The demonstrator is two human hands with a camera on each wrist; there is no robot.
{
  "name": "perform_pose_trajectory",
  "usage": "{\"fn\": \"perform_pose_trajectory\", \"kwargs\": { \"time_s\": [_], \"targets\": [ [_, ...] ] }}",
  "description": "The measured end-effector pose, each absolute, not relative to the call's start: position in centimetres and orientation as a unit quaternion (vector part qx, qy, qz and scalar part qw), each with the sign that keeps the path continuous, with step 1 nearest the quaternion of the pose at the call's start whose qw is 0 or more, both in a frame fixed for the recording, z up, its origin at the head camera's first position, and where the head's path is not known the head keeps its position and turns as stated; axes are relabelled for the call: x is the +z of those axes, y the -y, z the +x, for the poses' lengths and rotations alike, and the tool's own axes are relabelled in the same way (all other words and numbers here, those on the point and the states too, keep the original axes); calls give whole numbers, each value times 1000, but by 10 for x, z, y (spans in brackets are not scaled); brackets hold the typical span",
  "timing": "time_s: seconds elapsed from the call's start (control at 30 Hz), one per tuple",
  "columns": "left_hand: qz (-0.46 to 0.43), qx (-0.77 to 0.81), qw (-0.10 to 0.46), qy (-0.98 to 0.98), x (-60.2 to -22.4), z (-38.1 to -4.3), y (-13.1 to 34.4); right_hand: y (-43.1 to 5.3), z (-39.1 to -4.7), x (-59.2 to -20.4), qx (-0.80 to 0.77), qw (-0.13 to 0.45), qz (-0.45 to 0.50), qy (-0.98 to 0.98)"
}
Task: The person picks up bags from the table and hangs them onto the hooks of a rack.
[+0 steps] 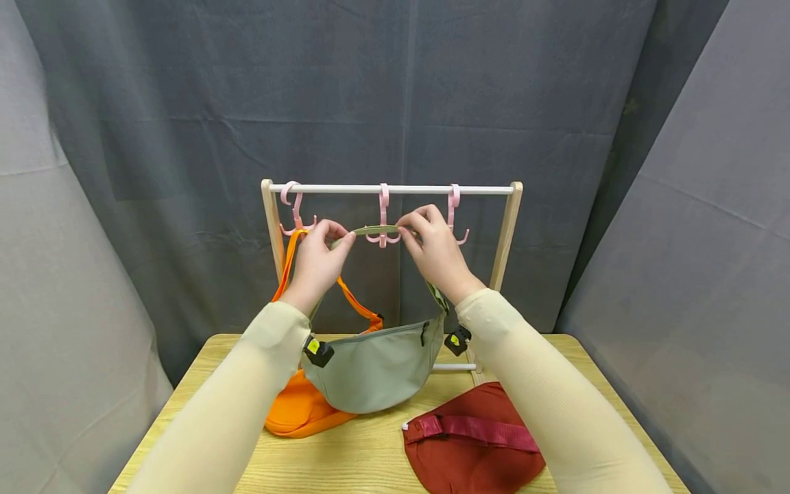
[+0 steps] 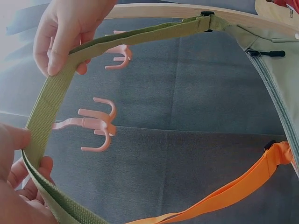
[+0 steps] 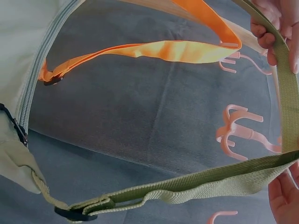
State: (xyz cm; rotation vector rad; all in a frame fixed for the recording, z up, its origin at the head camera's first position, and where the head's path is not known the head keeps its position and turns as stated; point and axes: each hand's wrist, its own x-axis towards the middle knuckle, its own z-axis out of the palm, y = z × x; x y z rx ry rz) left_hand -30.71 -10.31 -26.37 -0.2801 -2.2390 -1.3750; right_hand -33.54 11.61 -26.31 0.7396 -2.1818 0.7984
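- Head view: the left hand pinches one end of the top stretch of a green strap between thumb and fingers.
- The right hand pinches the same strap a little further along, so a short piece runs between the hands.
- The green bag hangs down from this strap, below both hands and over the table.
- The strap is in front of the middle pink hook; I cannot tell if they touch.
- That hook hangs on the rack's white bar.
- An orange bag, partly behind the green one, has its strap on the left pink hook.
- A red bag lies on the table, near the right sleeve.
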Motion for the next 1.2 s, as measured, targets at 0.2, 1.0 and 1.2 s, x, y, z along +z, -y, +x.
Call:
{"fn": "perform_pose_trajectory", "kwargs": {
  "time_s": [0.2,1.0,1.2],
  "targets": [
    [-88,-512,244,819,-266,-311,101,-116,-339,-265,305,339,281,845],
    [-76,-515,232,822,-274,-321,95,-116,-350,-274,304,322,255,860],
    [-75,-512,226,825,-276,-323,94,-118,-350,-276,302,318,252,862]
  ]
}}
